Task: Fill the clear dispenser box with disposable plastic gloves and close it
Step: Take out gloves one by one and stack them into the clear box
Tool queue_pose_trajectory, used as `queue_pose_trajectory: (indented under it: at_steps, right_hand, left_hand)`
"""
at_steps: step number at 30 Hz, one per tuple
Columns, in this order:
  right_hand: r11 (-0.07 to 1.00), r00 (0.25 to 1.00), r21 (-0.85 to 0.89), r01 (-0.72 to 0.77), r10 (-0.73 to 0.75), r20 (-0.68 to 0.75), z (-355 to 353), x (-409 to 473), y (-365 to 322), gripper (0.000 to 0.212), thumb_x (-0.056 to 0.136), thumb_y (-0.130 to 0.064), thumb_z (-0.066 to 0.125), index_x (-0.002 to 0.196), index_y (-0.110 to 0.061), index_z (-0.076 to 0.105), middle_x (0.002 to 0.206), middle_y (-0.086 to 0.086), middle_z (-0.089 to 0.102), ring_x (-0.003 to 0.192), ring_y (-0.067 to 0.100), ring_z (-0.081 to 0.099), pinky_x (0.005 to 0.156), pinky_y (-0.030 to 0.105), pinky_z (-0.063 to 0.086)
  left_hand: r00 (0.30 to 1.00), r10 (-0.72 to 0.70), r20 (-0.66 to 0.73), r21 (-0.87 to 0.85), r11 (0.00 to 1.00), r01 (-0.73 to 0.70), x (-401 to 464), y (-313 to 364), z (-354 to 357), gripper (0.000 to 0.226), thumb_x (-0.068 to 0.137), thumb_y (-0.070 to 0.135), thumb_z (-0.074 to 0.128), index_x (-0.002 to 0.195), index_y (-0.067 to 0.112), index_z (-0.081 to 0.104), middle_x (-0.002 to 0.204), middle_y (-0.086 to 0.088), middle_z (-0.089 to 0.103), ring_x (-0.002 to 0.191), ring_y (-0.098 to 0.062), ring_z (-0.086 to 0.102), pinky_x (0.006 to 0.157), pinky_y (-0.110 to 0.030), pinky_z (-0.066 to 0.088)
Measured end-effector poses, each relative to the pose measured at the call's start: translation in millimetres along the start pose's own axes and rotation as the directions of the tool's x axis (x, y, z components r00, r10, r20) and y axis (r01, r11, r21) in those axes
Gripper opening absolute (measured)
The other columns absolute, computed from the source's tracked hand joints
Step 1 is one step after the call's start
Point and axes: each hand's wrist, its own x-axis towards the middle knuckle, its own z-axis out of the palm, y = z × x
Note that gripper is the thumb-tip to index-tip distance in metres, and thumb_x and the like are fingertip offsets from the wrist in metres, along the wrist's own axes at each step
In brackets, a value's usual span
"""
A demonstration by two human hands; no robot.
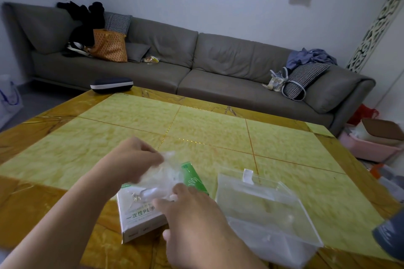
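Right hand [192, 220] lower centre, fingers curled pinching glove wad [161, 179] over retail glove carton [140, 214]; left hand [133, 157] pinching too; clear dispenser box [266, 209] lower right, open, awaiting gloves.

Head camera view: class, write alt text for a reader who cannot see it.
Both hands pull a wad of clear plastic gloves out of a white-and-green glove carton: the left hand pinches the top, the right hand grips lower. An open clear dispenser box waits beside it on a yellow table.
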Motion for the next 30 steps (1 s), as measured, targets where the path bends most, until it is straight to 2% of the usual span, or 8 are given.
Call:
queue_pose_trajectory:
  at_steps: [3, 6, 12, 17, 21, 24, 26, 30]
  right_hand:
    - [0.993, 0.985, 0.037, -0.108, 0.112, -0.133, -10.7, -3.7, -2.4, 0.034, 0.091, -0.014, 0.061, 0.125, -0.011, 0.061, 0.124, 0.013, 0.053, 0.114, 0.035, 0.056, 0.09, 0.041, 0.046]
    - [0.987, 0.981, -0.006, -0.158, 0.156, -0.116, -11.4, -0.7, 1.4, 0.029, 0.092, -0.011, 0.056, 0.119, -0.005, 0.062, 0.118, 0.014, 0.059, 0.11, 0.033, 0.057, 0.098, 0.04, 0.046]
    - [0.984, 0.986, -0.073, -0.16, 0.157, -0.051, -4.0, 3.6, 12.1, 0.033, 0.089, -0.011, 0.057, 0.12, -0.004, 0.063, 0.115, 0.018, 0.06, 0.108, 0.037, 0.056, 0.105, 0.046, 0.045]
    - [0.983, 0.993, -0.142, -0.112, 0.107, -0.045, -4.4, 2.4, 13.8, 0.026, 0.087, -0.011, 0.061, 0.112, -0.005, 0.062, 0.108, 0.018, 0.062, 0.101, 0.037, 0.059, 0.105, 0.045, 0.043]
    - [0.977, 0.995, -0.189, -0.097, 0.092, -0.036, -5.1, 2.3, 13.1, 0.021, 0.088, -0.012, 0.061, 0.108, -0.006, 0.063, 0.107, 0.018, 0.063, 0.102, 0.035, 0.058, 0.104, 0.045, 0.042]
    - [0.978, 0.995, -0.18, -0.102, 0.096, -0.038, -4.5, 1.6, 13.2, 0.022, 0.089, -0.01, 0.061, 0.11, -0.005, 0.063, 0.109, 0.018, 0.062, 0.103, 0.035, 0.057, 0.099, 0.044, 0.042]
    - [0.977, 0.994, -0.187, -0.105, 0.1, -0.032, -4.8, 0.7, 12.6, 0.024, 0.089, -0.01, 0.061, 0.112, -0.004, 0.063, 0.11, 0.018, 0.061, 0.102, 0.035, 0.057, 0.097, 0.044, 0.041]
    - [0.971, 0.991, -0.2, -0.128, 0.131, 0.002, -6.5, 0.4, 10.8, 0.025, 0.09, -0.013, 0.06, 0.114, -0.004, 0.063, 0.113, 0.018, 0.06, 0.104, 0.035, 0.057, 0.096, 0.043, 0.04]
  left_hand:
    - [0.996, -0.066, 0.058, 0.207, 0.977, 0.053, -0.2, -5.3, -1.8, 0.061, 0.084, 0.061, 0.073, 0.082, 0.0, 0.074, 0.057, 0.0, 0.051, 0.045, -0.014, 0.035, 0.047, -0.024, 0.031]
    - [0.971, -0.113, 0.211, 0.267, 0.962, 0.054, -2.6, -6.3, -1.1, 0.085, 0.061, 0.089, 0.066, 0.087, 0.009, 0.08, 0.062, 0.001, 0.049, 0.045, -0.013, 0.031, 0.045, -0.023, 0.028]
    - [0.962, 0.018, 0.274, 0.365, 0.923, -0.121, -2.5, -9.5, 14.4, 0.022, 0.087, 0.05, 0.075, 0.087, 0.029, 0.081, 0.088, 0.002, 0.077, 0.076, -0.012, 0.065, 0.068, -0.026, 0.051]
    - [0.993, -0.079, 0.093, -0.108, 0.99, 0.089, 8.1, -2.3, 15.7, 0.031, 0.102, 0.012, 0.05, 0.087, -0.007, 0.07, 0.069, -0.013, 0.075, 0.054, -0.021, 0.067, 0.057, -0.028, 0.053]
    - [1.0, -0.028, 0.009, -0.502, 0.864, 0.029, 5.6, 3.7, 11.6, 0.04, 0.1, 0.007, 0.046, 0.064, 0.0, 0.062, 0.058, -0.018, 0.062, 0.046, -0.027, 0.062, 0.053, -0.034, 0.055]
    - [0.998, -0.013, -0.055, -0.565, 0.825, -0.02, 2.4, 3.0, 8.3, 0.023, 0.103, 0.015, 0.053, 0.087, 0.001, 0.062, 0.062, -0.012, 0.065, 0.054, -0.026, 0.062, 0.072, -0.046, 0.055]
    - [0.998, 0.008, -0.059, -0.589, 0.807, -0.042, 0.8, 2.8, 7.0, 0.027, 0.102, 0.016, 0.055, 0.08, 0.003, 0.063, 0.06, -0.012, 0.061, 0.054, -0.026, 0.058, 0.074, -0.048, 0.05]
    - [0.994, 0.101, 0.047, -0.841, 0.541, -0.015, -10.8, 6.5, -1.8, 0.031, 0.099, 0.021, 0.057, 0.069, 0.012, 0.056, 0.06, -0.004, 0.05, 0.051, -0.019, 0.05, 0.059, -0.035, 0.047]
